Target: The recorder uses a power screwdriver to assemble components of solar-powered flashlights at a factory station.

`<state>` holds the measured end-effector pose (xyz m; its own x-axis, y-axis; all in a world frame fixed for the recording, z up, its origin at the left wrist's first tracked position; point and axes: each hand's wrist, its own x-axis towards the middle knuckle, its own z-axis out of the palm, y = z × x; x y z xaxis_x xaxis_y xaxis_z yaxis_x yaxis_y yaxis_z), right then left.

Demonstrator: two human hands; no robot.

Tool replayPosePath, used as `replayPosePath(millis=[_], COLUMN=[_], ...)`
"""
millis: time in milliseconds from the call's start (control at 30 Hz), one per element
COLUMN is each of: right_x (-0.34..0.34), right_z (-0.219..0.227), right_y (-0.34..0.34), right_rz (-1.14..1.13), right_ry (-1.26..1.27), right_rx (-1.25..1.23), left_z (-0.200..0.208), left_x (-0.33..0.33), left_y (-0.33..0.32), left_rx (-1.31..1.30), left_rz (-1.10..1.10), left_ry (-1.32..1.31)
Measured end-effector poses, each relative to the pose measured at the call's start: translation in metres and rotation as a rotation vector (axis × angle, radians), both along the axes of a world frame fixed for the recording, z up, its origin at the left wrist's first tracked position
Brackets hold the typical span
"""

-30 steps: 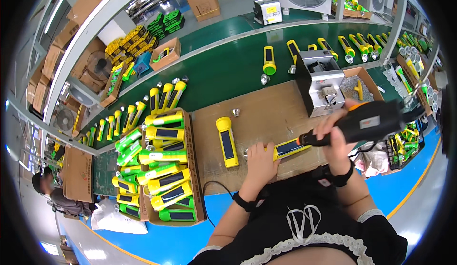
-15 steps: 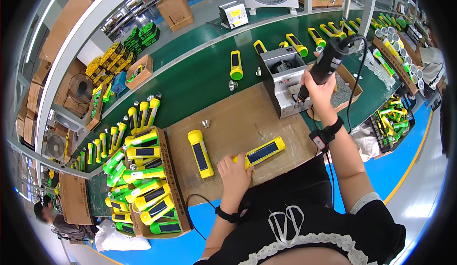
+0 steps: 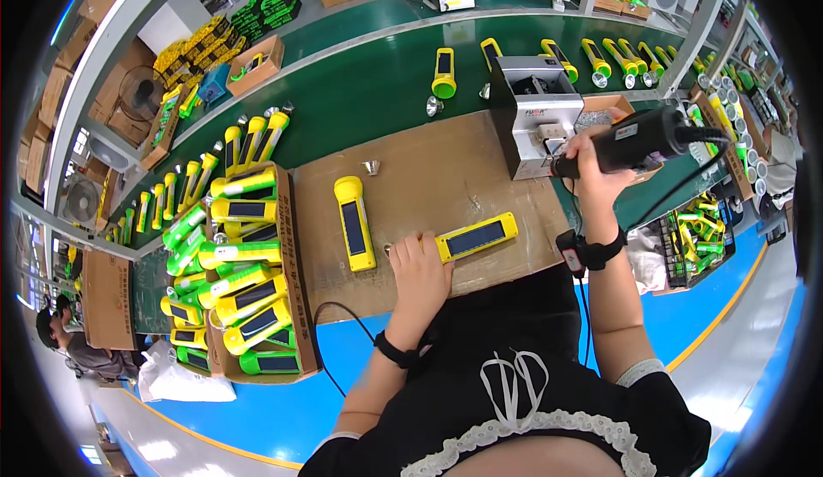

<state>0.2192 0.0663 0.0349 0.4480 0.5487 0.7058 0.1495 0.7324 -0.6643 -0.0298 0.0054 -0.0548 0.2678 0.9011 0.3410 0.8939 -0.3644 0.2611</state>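
My right hand (image 3: 597, 173) grips a black electric screwdriver (image 3: 639, 138), tilted with its tip by the front of a grey metal screw feeder (image 3: 525, 153). The cable trails off to the right. Over the cardboard sheet (image 3: 411, 190), my left hand (image 3: 420, 273) holds the left end of a yellow flashlight (image 3: 477, 238), whose dark solar panel faces up. The fingers cover that end. Left of it lies a second yellow flashlight (image 3: 354, 224), with a small silver reflector (image 3: 370, 167) near its top.
A cardboard box (image 3: 300, 306) full of yellow and green flashlights stands at left. More yellow flashlights (image 3: 443, 72) and reflectors line the green bench (image 3: 390, 104). Behind the screwdriver is an open box of small grey parts (image 3: 593, 120). A black crate (image 3: 707, 258) sits lower right.
The screwdriver has tipped from nearly upright to slanting rightward, its tip still by the feeder. My left hand stays at the flashlight's end. The whole view has shifted.
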Motion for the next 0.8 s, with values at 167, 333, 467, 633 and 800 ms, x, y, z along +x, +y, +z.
replayPosePath(millis=[167,333,467,633,800], right_x=[0.019,0.021,0.021,0.02,-0.005], right_z=[0.011,-0.001,0.0,0.012,0.026], right_y=[0.02,0.036,0.036,0.02,-0.011], right_rz=[-0.142,-0.087,-0.039,0.076,0.36], right_ry=[0.035,-0.024,-0.022,0.019,0.19], right_rx=[0.039,-0.045,-0.099,-0.1,-0.026], left_z=[-0.001,-0.003,-0.003,-0.006,-0.001], left_x=[0.001,0.0,0.002,0.002,0.001], left_y=[0.001,0.0,-0.001,-0.003,-0.003], left_rx=[0.022,0.032,0.037,0.047,0.047], left_rz=[-0.009,0.004,0.009,0.033,0.012], left_ry=[-0.026,-0.049,-0.065,-0.072,-0.111])
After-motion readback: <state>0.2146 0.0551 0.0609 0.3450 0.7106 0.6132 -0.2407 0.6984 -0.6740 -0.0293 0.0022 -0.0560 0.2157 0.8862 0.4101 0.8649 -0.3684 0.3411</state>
